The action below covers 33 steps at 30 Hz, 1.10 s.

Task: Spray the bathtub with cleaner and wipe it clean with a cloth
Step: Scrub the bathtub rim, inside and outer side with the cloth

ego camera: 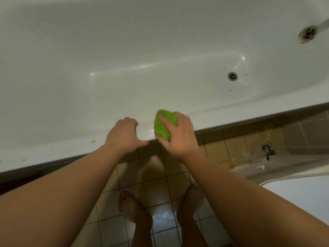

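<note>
The white bathtub (124, 59) fills the upper part of the head view, its near rim (231, 115) running across the middle. My right hand (179, 136) grips a bunched green cloth (162, 124) and holds it against the near rim. A wet sheen shows on the rim just left of the cloth. My left hand (124, 135) rests on the same rim, fingers curled over its inner edge and thumb along the outer edge. No spray bottle is in view.
The tub's drain (232, 76) lies on its floor at the right, and the overflow fitting (307, 33) sits at the far right end. Small yellowish specks (93, 141) dot the rim at left. My bare feet (131, 207) stand on the tiled floor. A white surface (293, 189) is at lower right.
</note>
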Tool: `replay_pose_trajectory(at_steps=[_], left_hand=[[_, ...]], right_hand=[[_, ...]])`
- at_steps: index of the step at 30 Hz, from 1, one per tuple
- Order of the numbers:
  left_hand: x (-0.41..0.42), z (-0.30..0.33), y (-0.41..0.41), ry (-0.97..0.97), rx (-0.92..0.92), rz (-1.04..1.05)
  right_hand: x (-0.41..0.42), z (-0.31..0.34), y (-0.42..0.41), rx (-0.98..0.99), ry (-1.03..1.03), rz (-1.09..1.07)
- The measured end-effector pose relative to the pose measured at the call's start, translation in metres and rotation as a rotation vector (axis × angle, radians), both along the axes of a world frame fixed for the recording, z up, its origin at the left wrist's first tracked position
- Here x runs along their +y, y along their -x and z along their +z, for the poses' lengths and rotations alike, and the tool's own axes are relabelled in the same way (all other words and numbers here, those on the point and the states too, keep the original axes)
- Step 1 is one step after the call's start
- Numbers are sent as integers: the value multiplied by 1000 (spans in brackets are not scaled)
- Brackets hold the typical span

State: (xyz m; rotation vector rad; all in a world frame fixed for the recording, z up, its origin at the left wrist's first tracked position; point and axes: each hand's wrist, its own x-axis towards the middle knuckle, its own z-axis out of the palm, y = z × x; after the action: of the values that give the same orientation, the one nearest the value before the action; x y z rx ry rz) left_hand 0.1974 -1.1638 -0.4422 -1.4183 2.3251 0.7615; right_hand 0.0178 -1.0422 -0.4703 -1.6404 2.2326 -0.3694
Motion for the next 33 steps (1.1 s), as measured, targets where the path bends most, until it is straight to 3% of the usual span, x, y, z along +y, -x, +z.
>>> replay_pose_trajectory(at_steps=[3,8,12,14,18,21,23,29,31,33], left_hand=[[-1,2,-8,6,-7,-2],[-2,5,-26,23,-10,9],[-4,5,-35,20,1,12],[-6,4,-36,15,15,4],[-11,3,-44,8,23,-30],[-19,4,-53,-6,8,-65],[-26,7,-62,-24,-10,-83],[-45,8,-94,-34,-32,-114],[-47,7,-101,-39,-18,-110],[-47,7,-104,-48,2,-96]], right_hand=[[15,3,20,-43,-24,99],[51,5,88,-9,-34,-459],[27,5,67,36,-16,-721],[7,5,33,44,-48,-655],[-13,7,-36,28,-50,-173],[-3,6,-30,-46,6,12],[10,6,-6,-51,5,-55],[-6,8,5,56,-67,-601],[-23,7,-26,65,-82,-582],[-35,8,-63,51,-65,-396]])
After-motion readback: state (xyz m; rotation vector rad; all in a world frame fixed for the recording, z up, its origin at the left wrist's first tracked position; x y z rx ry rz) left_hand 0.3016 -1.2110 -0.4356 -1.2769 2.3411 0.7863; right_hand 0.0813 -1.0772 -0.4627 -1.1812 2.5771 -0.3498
